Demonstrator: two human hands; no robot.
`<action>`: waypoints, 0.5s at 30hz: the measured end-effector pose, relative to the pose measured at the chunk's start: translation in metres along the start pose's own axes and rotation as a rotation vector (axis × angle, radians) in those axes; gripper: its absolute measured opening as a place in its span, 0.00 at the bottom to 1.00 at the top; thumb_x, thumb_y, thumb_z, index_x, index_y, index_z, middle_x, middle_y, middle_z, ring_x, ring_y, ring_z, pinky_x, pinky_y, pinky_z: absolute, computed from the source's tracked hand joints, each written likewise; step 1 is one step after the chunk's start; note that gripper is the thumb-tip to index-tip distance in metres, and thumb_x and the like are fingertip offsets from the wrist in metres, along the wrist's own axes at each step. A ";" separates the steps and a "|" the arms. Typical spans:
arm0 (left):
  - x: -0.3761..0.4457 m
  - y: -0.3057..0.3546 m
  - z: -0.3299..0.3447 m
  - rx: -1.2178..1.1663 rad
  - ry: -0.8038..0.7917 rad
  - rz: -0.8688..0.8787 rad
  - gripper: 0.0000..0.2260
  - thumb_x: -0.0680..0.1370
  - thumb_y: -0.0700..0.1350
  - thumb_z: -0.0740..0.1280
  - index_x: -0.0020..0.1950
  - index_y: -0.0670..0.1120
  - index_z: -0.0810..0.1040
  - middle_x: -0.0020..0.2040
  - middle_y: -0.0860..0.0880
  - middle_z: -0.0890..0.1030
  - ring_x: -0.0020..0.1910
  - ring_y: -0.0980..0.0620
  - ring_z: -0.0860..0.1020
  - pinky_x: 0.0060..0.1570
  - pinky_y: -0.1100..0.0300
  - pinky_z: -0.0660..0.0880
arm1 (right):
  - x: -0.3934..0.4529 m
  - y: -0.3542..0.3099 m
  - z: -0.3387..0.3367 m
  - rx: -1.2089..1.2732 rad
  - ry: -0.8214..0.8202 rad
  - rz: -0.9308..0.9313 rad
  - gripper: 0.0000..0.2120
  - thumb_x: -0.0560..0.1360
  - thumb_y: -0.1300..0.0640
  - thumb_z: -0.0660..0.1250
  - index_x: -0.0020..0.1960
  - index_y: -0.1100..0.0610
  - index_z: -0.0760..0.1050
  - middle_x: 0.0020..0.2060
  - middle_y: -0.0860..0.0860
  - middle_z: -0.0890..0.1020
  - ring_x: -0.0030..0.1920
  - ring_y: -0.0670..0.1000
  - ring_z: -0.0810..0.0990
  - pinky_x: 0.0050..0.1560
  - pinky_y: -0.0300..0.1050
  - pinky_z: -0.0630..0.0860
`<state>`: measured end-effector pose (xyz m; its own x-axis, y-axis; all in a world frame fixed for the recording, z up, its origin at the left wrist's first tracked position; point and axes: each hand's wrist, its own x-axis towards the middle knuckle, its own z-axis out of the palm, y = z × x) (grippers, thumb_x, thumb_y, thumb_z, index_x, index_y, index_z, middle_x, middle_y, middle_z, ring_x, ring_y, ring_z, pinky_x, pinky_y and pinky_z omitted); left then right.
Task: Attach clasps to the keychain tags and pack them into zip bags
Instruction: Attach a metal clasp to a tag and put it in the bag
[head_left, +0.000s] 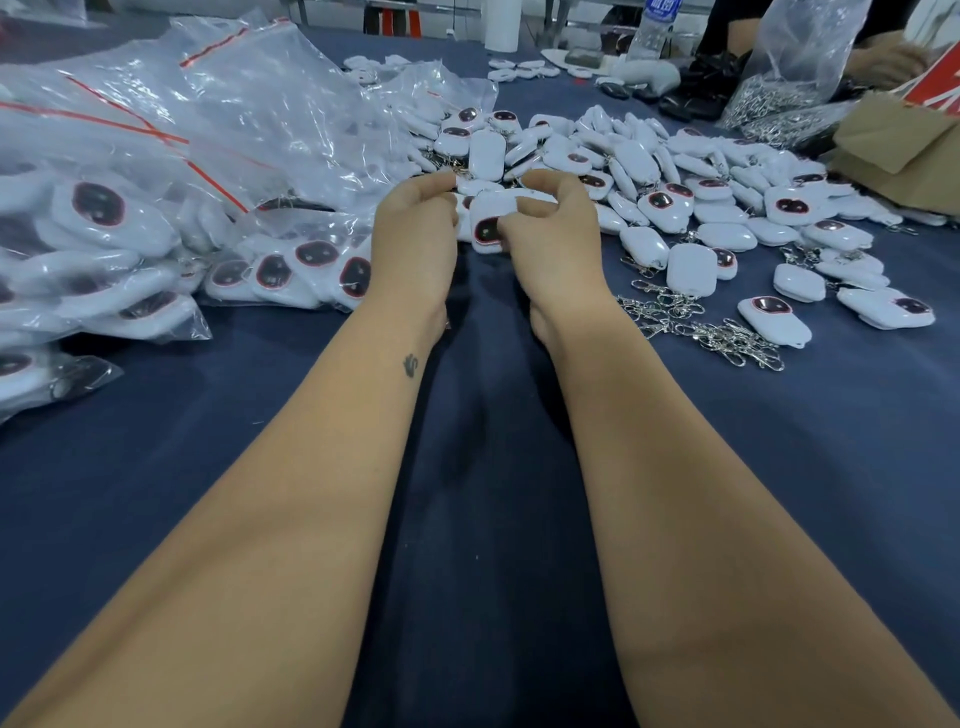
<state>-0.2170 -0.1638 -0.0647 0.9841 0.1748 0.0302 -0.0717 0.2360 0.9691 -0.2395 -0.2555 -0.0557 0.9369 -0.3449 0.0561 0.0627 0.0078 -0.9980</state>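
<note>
My right hand (553, 228) grips a white keychain tag (488, 223) with a dark oval face, held just above the blue cloth. My left hand (415, 228) has its fingers curled at the tag's upper left edge, pinching there; what it pinches is hidden. Beyond the hands lies a large heap of white tags (649, 166). A loose pile of metal clasps (711, 327) lies to the right of my right wrist. Filled zip bags (280, 270) with red seal lines sit to the left.
A big stack of clear bags (156, 130) fills the left. At the far right stand a cardboard box (904, 150) and a bag of clasps (779, 98). Another person's arms (883, 62) work at the back right beside a water bottle (652, 26).
</note>
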 end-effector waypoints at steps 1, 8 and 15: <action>0.000 0.000 0.000 0.010 -0.022 0.000 0.15 0.78 0.32 0.57 0.54 0.48 0.78 0.44 0.52 0.81 0.42 0.55 0.78 0.38 0.68 0.73 | 0.001 0.001 0.001 0.036 -0.013 0.016 0.21 0.72 0.73 0.63 0.62 0.56 0.70 0.46 0.49 0.80 0.44 0.49 0.80 0.46 0.39 0.78; -0.006 0.001 0.002 -0.005 -0.062 -0.010 0.10 0.71 0.37 0.65 0.48 0.50 0.77 0.49 0.45 0.83 0.42 0.51 0.80 0.43 0.60 0.79 | 0.004 0.002 0.001 0.128 -0.054 0.055 0.23 0.70 0.76 0.64 0.63 0.64 0.76 0.55 0.62 0.82 0.57 0.61 0.82 0.61 0.56 0.78; -0.005 -0.002 0.002 0.137 -0.072 0.014 0.11 0.74 0.37 0.67 0.52 0.51 0.78 0.45 0.47 0.82 0.41 0.53 0.79 0.49 0.57 0.76 | 0.008 -0.001 0.001 0.355 0.050 -0.006 0.21 0.70 0.74 0.65 0.59 0.58 0.70 0.41 0.53 0.81 0.43 0.53 0.80 0.58 0.52 0.78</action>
<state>-0.2219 -0.1673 -0.0668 0.9926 0.1070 0.0571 -0.0679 0.1003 0.9926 -0.2317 -0.2578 -0.0545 0.9189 -0.3911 0.0514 0.1913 0.3281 -0.9251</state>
